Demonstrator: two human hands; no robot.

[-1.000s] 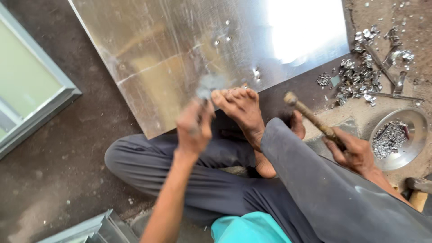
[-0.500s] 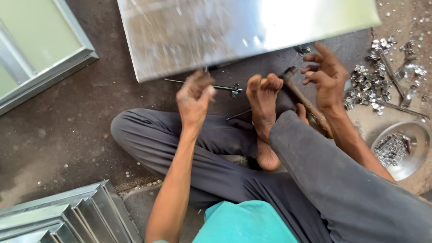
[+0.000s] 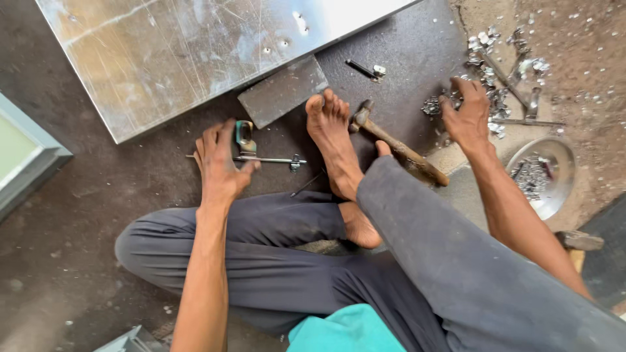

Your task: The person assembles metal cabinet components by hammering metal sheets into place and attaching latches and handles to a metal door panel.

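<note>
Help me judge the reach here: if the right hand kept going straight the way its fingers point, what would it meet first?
Most likely the pile of small metal scraps just beyond the right hand; its fingertips already look to be at the pile's edge, though depth is hard to judge.
</note>
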